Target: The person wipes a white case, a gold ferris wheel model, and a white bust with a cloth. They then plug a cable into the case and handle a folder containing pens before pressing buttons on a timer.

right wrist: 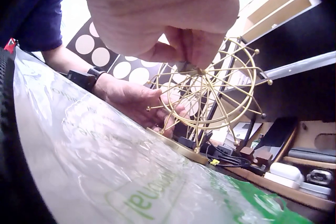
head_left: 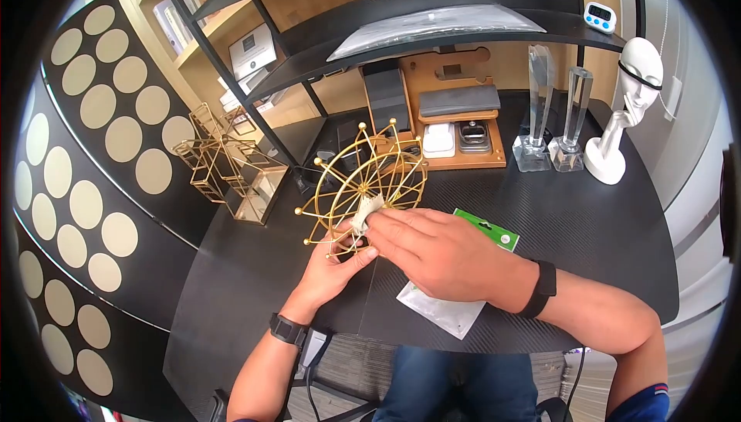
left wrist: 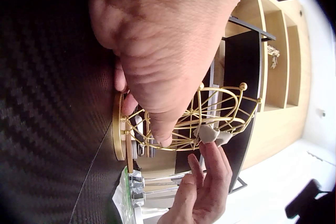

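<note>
One gold wire wheel [head_left: 363, 188], ball-tipped and round-based, is gripped low by the left hand [head_left: 324, 277]; the right hand [head_left: 448, 256] pinches crumpled white cloth [head_left: 366, 212] against it.

The wheel [head_left: 363, 188] is gold — cloth [head_left: 368, 210] off-white, desk [head_left: 532, 213] weave-patterned black.

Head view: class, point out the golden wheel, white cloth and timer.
Golden wheel [head_left: 364, 189]: head view, on its hub.
White cloth [head_left: 367, 211]: head view, on its middle.
Timer [head_left: 599, 15]: head view, on its display.
</note>
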A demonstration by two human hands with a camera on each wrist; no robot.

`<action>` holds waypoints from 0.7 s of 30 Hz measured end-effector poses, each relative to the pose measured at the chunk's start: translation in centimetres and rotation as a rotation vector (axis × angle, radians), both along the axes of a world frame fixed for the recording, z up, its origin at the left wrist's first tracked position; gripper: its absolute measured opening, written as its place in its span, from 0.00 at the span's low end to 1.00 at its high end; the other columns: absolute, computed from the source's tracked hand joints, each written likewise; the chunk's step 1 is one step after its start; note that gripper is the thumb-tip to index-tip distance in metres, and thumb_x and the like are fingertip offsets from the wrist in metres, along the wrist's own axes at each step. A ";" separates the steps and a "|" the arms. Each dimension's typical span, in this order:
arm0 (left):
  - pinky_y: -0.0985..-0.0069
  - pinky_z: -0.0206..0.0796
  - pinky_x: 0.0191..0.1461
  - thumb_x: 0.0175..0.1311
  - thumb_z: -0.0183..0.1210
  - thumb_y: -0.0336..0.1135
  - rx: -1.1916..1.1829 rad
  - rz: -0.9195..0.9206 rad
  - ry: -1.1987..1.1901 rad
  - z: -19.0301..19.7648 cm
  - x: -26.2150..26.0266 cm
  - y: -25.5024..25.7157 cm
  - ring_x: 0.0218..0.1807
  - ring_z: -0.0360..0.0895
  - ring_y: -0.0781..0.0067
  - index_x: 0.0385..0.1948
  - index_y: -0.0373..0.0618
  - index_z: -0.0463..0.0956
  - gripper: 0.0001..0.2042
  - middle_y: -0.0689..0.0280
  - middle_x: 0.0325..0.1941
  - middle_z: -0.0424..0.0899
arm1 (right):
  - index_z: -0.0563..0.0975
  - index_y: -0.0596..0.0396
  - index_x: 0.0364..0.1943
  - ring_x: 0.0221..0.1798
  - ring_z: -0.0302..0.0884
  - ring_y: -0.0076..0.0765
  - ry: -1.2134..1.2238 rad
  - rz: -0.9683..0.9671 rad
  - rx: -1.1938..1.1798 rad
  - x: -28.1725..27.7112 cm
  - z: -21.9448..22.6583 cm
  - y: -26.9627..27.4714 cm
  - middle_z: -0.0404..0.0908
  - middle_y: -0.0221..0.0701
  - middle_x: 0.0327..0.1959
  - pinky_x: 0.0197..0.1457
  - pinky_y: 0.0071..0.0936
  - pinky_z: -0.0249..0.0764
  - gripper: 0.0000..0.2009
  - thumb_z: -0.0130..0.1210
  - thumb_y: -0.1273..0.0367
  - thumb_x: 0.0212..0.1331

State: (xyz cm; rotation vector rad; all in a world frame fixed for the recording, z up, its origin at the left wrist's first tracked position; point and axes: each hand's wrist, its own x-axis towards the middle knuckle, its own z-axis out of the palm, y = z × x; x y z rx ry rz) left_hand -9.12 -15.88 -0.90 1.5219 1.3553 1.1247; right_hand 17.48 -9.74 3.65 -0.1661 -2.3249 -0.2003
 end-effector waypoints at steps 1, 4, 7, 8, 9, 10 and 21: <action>0.70 0.69 0.71 0.72 0.71 0.34 0.001 0.001 -0.003 0.1 0.0 0.0 0.68 0.76 0.73 0.72 0.42 0.71 0.29 0.65 0.68 0.80 | 0.80 0.62 0.62 0.74 0.75 0.42 0.005 0.002 -0.037 0.0 0.0 0.0 0.79 0.39 0.70 0.75 0.39 0.73 0.21 0.57 0.70 0.65; 0.70 0.69 0.72 0.72 0.71 0.34 0.057 -0.002 -0.035 -0.3 0.1 -0.1 0.68 0.76 0.73 0.72 0.41 0.71 0.29 0.64 0.68 0.81 | 0.79 0.60 0.65 0.77 0.72 0.40 -0.050 0.069 -0.073 -0.3 0.0 0.1 0.76 0.37 0.73 0.76 0.39 0.72 0.22 0.54 0.71 0.67; 0.71 0.70 0.71 0.72 0.70 0.33 0.085 -0.018 -0.056 -0.1 0.0 0.0 0.68 0.77 0.73 0.71 0.40 0.71 0.28 0.64 0.67 0.81 | 0.77 0.57 0.68 0.79 0.69 0.38 -0.086 0.127 -0.073 -0.2 0.2 0.1 0.74 0.33 0.76 0.79 0.40 0.69 0.22 0.51 0.72 0.70; 0.71 0.70 0.71 0.73 0.70 0.32 0.060 -0.027 -0.046 -0.1 0.0 0.0 0.68 0.77 0.73 0.71 0.40 0.71 0.27 0.63 0.67 0.81 | 0.77 0.57 0.68 0.79 0.69 0.38 -0.087 0.126 -0.080 -0.2 0.1 0.1 0.74 0.33 0.76 0.79 0.40 0.69 0.22 0.51 0.72 0.70; 0.71 0.70 0.71 0.73 0.70 0.32 0.056 -0.027 -0.046 -0.3 0.0 -0.1 0.68 0.77 0.73 0.71 0.40 0.71 0.27 0.63 0.67 0.81 | 0.78 0.57 0.67 0.80 0.68 0.38 -0.085 0.134 -0.070 -0.3 0.0 0.2 0.74 0.34 0.76 0.80 0.40 0.67 0.22 0.51 0.70 0.70; 0.71 0.71 0.70 0.73 0.69 0.31 0.061 -0.014 -0.054 -0.3 0.0 -0.1 0.67 0.78 0.73 0.70 0.40 0.72 0.26 0.63 0.67 0.82 | 0.78 0.58 0.67 0.80 0.66 0.39 -0.082 0.143 -0.057 -0.3 0.0 0.2 0.73 0.34 0.77 0.81 0.39 0.65 0.22 0.51 0.69 0.70; 0.71 0.71 0.67 0.71 0.72 0.32 0.017 0.008 -0.023 0.2 0.2 0.0 0.61 0.77 0.76 0.70 0.41 0.73 0.27 0.67 0.64 0.83 | 0.80 0.64 0.62 0.76 0.71 0.41 -0.058 -0.017 0.057 -0.1 0.4 0.1 0.76 0.40 0.71 0.77 0.40 0.69 0.21 0.53 0.68 0.68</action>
